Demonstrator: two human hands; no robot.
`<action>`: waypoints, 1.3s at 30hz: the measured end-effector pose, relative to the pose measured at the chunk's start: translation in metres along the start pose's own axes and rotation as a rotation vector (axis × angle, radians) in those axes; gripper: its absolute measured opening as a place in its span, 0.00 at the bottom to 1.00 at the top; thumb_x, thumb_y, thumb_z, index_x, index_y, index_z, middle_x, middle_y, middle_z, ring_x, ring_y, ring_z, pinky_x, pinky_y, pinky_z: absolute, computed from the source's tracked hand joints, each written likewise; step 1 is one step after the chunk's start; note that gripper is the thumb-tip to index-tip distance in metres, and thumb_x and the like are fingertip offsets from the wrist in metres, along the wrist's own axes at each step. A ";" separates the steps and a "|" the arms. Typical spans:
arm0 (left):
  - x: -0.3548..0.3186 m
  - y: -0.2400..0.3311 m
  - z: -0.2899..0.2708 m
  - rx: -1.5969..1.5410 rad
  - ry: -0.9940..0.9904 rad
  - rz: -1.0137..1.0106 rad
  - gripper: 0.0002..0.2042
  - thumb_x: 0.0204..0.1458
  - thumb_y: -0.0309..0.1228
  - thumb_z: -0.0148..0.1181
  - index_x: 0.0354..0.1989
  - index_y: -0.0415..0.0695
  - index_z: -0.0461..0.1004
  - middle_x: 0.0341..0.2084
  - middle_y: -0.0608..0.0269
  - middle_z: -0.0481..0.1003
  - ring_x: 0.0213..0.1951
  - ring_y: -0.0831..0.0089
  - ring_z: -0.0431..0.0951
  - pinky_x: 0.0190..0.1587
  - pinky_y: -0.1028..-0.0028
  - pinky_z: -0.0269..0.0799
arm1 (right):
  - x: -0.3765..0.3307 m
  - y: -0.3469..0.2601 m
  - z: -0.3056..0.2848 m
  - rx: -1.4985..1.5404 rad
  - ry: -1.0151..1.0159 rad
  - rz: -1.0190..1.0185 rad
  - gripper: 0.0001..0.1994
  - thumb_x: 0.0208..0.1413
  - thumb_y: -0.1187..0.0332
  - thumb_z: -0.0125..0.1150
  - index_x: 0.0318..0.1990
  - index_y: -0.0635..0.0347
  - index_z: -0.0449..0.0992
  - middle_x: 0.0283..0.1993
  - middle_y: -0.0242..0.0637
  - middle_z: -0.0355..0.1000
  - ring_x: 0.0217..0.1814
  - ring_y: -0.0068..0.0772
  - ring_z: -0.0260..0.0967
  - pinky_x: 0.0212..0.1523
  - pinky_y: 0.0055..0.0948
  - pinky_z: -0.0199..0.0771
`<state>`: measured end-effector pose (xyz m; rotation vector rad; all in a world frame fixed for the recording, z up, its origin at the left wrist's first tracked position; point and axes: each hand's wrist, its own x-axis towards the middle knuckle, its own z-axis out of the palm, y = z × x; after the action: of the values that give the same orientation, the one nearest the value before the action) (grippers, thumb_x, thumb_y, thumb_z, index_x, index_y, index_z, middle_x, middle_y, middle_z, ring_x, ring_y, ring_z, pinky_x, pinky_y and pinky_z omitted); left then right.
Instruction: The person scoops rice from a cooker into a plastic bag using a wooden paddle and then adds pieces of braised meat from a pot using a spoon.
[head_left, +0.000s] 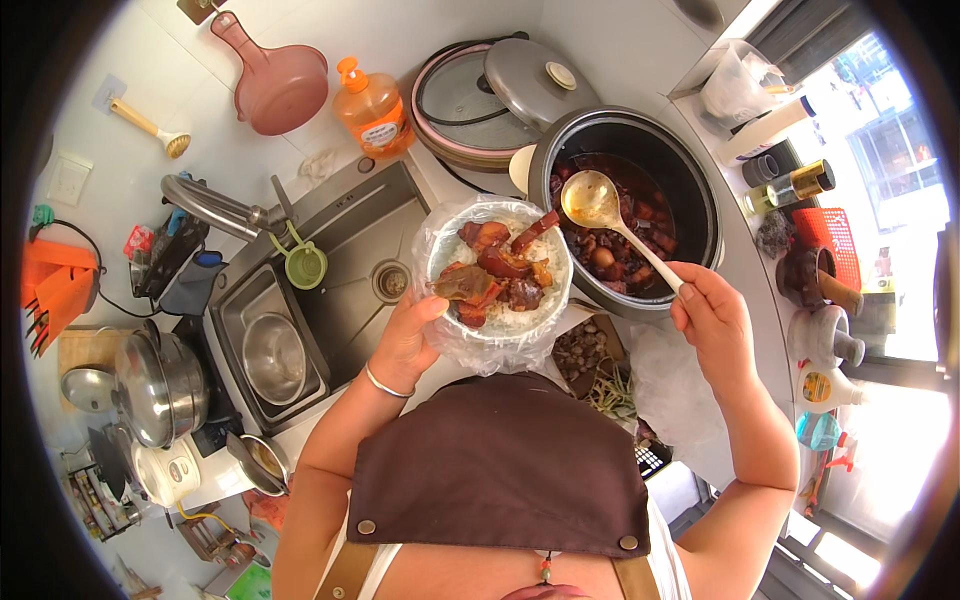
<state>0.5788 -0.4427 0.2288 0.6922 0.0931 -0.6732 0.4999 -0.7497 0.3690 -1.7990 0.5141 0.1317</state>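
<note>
My left hand (408,335) grips the edge of a bowl (549,322) lined with clear plastic. White rice (541,258) lies in it, topped with glossy brown chunks of braised meat (500,262). In my right hand (712,325) is the pale handle of a ladle (592,200), its gold-toned scoop wet with brown sauce and holding no chunks. The scoop hangs over the left part of a deep black pot (640,130), close to the bowl's right rim. Dark stew (630,245) with meat pieces and a round, egg-like piece fills the pot's lower part.
A steel sink (350,240) with a metal basin (274,358) lies left of the bowl. Behind stand an orange soap bottle (372,110) and a grey lid (538,85). Bottles and a red basket (828,245) line the right windowsill. Green vegetables (612,388) sit below the pot.
</note>
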 end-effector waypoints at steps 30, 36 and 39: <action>-0.015 -0.008 0.020 0.035 -0.025 -0.044 0.37 0.42 0.34 0.64 0.61 0.37 0.55 0.54 0.53 0.67 0.55 0.61 0.69 0.58 0.63 0.66 | 0.011 0.065 -0.029 -1.367 0.239 -0.358 0.24 0.43 0.75 0.56 0.53 0.58 0.68 0.31 0.40 0.67 0.31 0.41 0.72 0.31 0.35 0.73; -0.024 -0.020 0.025 0.028 -0.027 -0.103 0.36 0.43 0.33 0.63 0.61 0.38 0.55 0.54 0.53 0.66 0.55 0.61 0.69 0.57 0.63 0.66 | 0.019 0.073 -0.020 -1.394 0.181 -0.377 0.24 0.44 0.75 0.57 0.53 0.58 0.68 0.34 0.40 0.68 0.34 0.39 0.72 0.31 0.34 0.74; -0.025 -0.028 0.033 0.060 -0.059 -0.090 0.36 0.42 0.33 0.63 0.61 0.38 0.55 0.54 0.53 0.66 0.55 0.61 0.69 0.58 0.63 0.66 | 0.016 0.079 -0.018 -1.323 0.178 -0.298 0.20 0.47 0.72 0.57 0.51 0.57 0.70 0.35 0.40 0.68 0.38 0.40 0.71 0.35 0.36 0.74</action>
<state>0.5383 -0.4657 0.2464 0.7286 0.0496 -0.7849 0.4783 -0.7869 0.2983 -3.1787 0.2514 0.1082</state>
